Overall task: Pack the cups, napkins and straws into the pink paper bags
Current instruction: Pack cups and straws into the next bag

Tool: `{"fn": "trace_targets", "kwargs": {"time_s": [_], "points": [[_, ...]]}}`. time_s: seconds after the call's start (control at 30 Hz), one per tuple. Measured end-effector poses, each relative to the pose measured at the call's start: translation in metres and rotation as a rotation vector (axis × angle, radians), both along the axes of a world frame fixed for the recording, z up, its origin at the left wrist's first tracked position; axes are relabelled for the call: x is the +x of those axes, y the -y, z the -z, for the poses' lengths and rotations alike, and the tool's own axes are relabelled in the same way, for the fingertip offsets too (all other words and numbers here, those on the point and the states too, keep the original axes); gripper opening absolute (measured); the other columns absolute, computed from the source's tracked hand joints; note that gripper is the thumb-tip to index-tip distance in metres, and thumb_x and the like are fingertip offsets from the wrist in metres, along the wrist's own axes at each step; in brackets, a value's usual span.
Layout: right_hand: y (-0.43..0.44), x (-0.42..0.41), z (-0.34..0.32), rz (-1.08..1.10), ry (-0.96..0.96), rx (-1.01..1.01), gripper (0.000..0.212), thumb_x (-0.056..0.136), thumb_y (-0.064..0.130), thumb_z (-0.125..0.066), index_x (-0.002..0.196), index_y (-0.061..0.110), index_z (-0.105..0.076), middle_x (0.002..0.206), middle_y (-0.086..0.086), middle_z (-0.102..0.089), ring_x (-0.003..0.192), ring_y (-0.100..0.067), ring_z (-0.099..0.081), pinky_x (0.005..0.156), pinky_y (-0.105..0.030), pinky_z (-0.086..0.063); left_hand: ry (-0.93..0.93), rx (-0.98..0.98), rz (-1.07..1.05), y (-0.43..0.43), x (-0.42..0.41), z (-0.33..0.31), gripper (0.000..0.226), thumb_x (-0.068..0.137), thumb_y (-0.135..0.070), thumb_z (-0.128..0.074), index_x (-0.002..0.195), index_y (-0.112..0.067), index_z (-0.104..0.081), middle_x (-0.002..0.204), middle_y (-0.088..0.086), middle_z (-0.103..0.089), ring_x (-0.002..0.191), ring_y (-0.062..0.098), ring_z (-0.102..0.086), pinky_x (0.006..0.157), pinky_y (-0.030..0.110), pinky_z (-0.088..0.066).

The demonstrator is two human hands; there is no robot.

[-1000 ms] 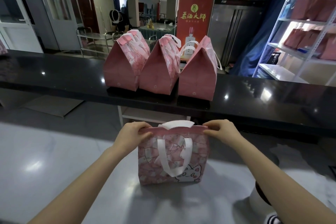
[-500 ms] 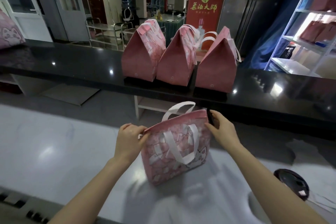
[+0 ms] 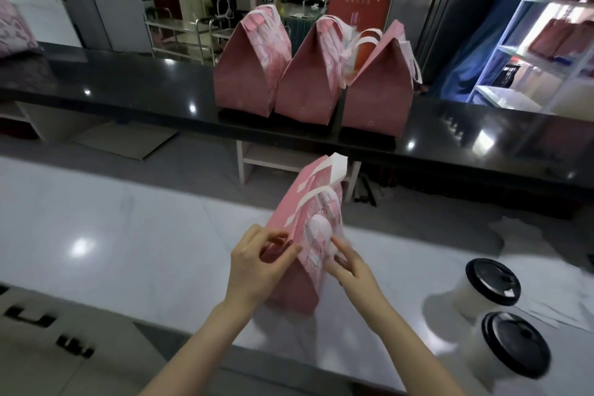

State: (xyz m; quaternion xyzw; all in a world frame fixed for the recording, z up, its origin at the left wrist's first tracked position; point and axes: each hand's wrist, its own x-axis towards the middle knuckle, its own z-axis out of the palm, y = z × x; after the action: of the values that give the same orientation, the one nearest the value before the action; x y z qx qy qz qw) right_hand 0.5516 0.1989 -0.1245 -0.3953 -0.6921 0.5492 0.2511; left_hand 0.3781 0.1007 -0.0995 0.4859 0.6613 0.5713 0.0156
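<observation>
- I see three pink paper bags on the black counter (image 3: pixel 128 90) ahead, standing in a row: the left bag (image 3: pixel 247 74), the middle bag (image 3: pixel 308 80) and the right bag (image 3: pixel 382 90), each with its top pinched in. I judge these three as packed and set aside.
- A fourth bag (image 3: pixel 308 228) stands tilted on the white worktop (image 3: pixel 128 228) just in front of me, its white handles up and its top folded shut.
- My left hand (image 3: pixel 257 264) pinches the near edge of this bag, fingers curled on the paper.
- My right hand (image 3: pixel 350 267) lies against the bag's patterned side with fingers spread and loose; I cannot tell whether it truly grips or only steadies.
- Two lidded cups wait on the worktop to my right, well apart from the bag: the far cup (image 3: pixel 491 286) and the near cup (image 3: pixel 514 347).
- Thin papers lie beside them, too blurred to name.
- My judgement: the fourth bag is about finished, and these two cups are left to pack. I see no loose straws.
</observation>
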Motion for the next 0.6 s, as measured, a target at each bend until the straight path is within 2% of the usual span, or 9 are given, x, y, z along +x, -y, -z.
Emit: {"fn": "trace_targets", "kwargs": {"time_s": [0.07, 0.13, 0.2, 0.27, 0.37, 0.43, 0.57, 0.6], "points": [[0.008, 0.003, 0.003, -0.044, 0.006, 0.001, 0.074, 0.074, 0.046, -0.063, 0.141, 0.05, -0.032, 0.154, 0.015, -0.023, 0.139, -0.009, -0.03, 0.109, -0.038, -0.039, 0.044, 0.002, 0.037, 0.014, 0.009, 0.002, 0.029, 0.082, -0.044, -0.065, 0.096, -0.019, -0.07, 0.094, -0.007, -0.062, 0.089, 0.008, -0.063, 0.069, 0.026, -0.057], [0.017, 0.007, 0.007, -0.053, -0.004, -0.019, 0.076, 0.069, 0.055, -0.057, 0.137, 0.059, -0.022, 0.157, 0.016, -0.008, 0.144, -0.012, -0.019, 0.112, -0.042, -0.034, 0.051, -0.009, 0.046, 0.028, 0.011, 0.011, 0.033, 0.084, -0.039, -0.061, 0.109, -0.017, -0.066, 0.109, -0.005, -0.06, 0.104, 0.011, -0.061, 0.075, 0.032, -0.059], [0.027, 0.013, 0.017, -0.112, -0.034, -0.008, 0.072, 0.073, 0.054, -0.055, 0.134, 0.063, -0.019, 0.155, 0.021, -0.014, 0.144, -0.009, -0.018, 0.116, -0.047, -0.028, 0.056, -0.098, 0.045, 0.041, 0.009, 0.03, 0.048, 0.081, -0.041, -0.062, 0.125, -0.023, -0.056, 0.127, -0.007, -0.052, 0.12, 0.012, -0.052, 0.093, 0.038, -0.053], [0.037, 0.017, 0.027, -0.135, -0.024, 0.012, 0.077, 0.073, 0.046, -0.058, 0.136, 0.064, -0.017, 0.146, 0.03, -0.022, 0.14, -0.004, -0.022, 0.114, -0.047, -0.031, 0.103, -0.245, 0.049, 0.052, 0.008, 0.052, 0.068, 0.076, -0.049, -0.066, 0.138, -0.034, -0.041, 0.139, -0.01, -0.042, 0.13, 0.009, -0.042, 0.104, 0.039, -0.043], [0.044, 0.012, 0.036, -0.082, 0.018, 0.107, 0.09, 0.064, 0.05, -0.067, 0.137, 0.061, -0.014, 0.143, 0.015, -0.032, 0.134, -0.006, -0.032, 0.111, -0.037, -0.036, 0.269, -0.357, 0.092, 0.062, 0.017, 0.077, 0.093, 0.07, -0.046, -0.08, 0.145, -0.043, -0.026, 0.142, -0.011, -0.039, 0.131, 0.007, -0.041, 0.104, 0.041, -0.044], [0.046, 0.005, 0.039, -0.07, -0.002, 0.152, 0.094, 0.069, 0.05, -0.071, 0.144, 0.052, -0.015, 0.146, 0.009, -0.038, 0.134, -0.007, -0.037, 0.11, -0.037, -0.038, 0.37, -0.351, 0.1, 0.064, 0.021, 0.086, 0.099, 0.068, -0.039, -0.084, 0.146, -0.045, -0.023, 0.141, -0.009, -0.044, 0.129, 0.009, -0.046, 0.101, 0.045, -0.047], [0.051, -0.01, 0.039, -0.038, -0.025, 0.212, 0.089, 0.077, 0.038, -0.071, 0.146, 0.05, -0.016, 0.145, 0.011, -0.042, 0.133, -0.005, -0.041, 0.109, -0.031, -0.039, 0.327, -0.342, -0.025, 0.066, 0.023, 0.079, 0.094, 0.068, -0.04, -0.078, 0.144, -0.046, -0.024, 0.134, -0.008, -0.053, 0.122, 0.009, -0.052, 0.098, 0.043, -0.048], [0.052, -0.014, 0.038, -0.035, -0.028, 0.221, 0.09, 0.077, 0.034, -0.072, 0.147, 0.049, -0.017, 0.144, 0.01, -0.044, 0.132, -0.007, -0.043, 0.107, -0.034, -0.041, 0.302, -0.335, -0.057, 0.068, 0.023, 0.074, 0.091, 0.068, -0.04, -0.075, 0.144, -0.045, -0.025, 0.133, -0.009, -0.054, 0.121, 0.008, -0.053, 0.098, 0.042, -0.048]]}}
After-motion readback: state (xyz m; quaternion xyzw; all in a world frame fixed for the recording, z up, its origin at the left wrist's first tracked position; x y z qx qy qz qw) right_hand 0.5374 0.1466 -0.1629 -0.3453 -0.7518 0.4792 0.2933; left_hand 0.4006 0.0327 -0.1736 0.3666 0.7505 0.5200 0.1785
